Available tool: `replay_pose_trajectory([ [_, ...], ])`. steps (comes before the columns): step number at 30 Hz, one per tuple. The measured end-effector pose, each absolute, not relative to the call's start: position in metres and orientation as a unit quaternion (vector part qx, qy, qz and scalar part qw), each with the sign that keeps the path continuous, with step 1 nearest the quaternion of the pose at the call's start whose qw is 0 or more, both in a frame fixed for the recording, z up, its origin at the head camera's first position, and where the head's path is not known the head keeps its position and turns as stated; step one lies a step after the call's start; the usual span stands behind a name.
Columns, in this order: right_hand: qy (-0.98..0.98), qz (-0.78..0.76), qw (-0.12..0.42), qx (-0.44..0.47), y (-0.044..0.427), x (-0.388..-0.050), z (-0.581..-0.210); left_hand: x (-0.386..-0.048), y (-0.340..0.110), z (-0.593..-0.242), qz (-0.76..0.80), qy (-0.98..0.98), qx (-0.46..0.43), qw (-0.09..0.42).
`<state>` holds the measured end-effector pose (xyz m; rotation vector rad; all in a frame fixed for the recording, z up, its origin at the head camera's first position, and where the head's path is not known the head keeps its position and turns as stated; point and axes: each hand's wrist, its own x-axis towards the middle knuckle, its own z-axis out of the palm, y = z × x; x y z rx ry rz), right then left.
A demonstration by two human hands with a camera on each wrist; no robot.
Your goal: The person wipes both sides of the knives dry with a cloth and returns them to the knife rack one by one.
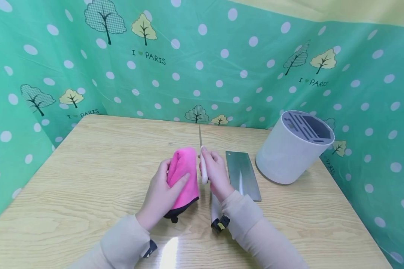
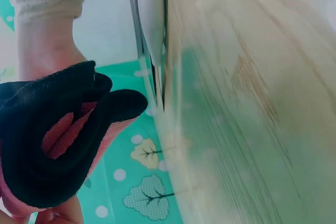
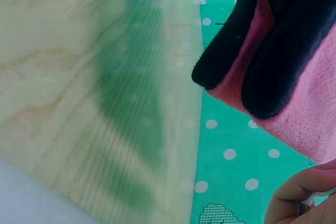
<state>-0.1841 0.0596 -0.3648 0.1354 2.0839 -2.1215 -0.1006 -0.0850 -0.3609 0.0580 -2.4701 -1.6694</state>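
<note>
My left hand grips a folded pink cloth with black edging, its thumb lying across the front. Just right of it, my right hand holds a knife by its white handle. The narrow blade points away from me, beside the cloth and apart from it. Beneath and beyond the right wrist lies a cleaver, flat on the table, its pale handle partly hidden by the forearm. In the left wrist view the cloth's black edge shows as layered folds.
A white cylindrical knife holder with a grey slotted top stands at the right, near the cleaver. The wooden table meets a green dotted curtain at the back and sides.
</note>
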Motion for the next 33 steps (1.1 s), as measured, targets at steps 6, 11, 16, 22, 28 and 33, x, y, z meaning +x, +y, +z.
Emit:
replay_pose_trajectory([
  [6,0.706,-0.701,0.089,0.050,0.058,-0.182,-0.369,-0.106,-0.090,-0.363,-0.560,-0.825,0.032,0.073],
  [11,0.707,-0.700,0.091,0.051,0.055,-0.178,-0.372,-0.110,-0.092,-0.364,-0.561,-0.824,0.039,0.071],
  [16,0.707,-0.699,0.094,0.045,0.052,-0.175,-0.374,-0.113,-0.093,-0.363,-0.562,-0.823,0.039,0.072],
  [22,0.705,-0.701,0.101,0.033,0.049,-0.169,-0.375,-0.116,-0.095,-0.364,-0.559,-0.825,0.039,0.069],
  [28,0.713,-0.694,0.097,0.038,0.045,-0.166,-0.377,-0.118,-0.095,-0.364,-0.557,-0.827,0.038,0.071],
  [33,0.728,-0.679,0.085,0.035,0.043,-0.164,-0.380,-0.117,-0.092,-0.365,-0.554,-0.829,0.036,0.069],
])
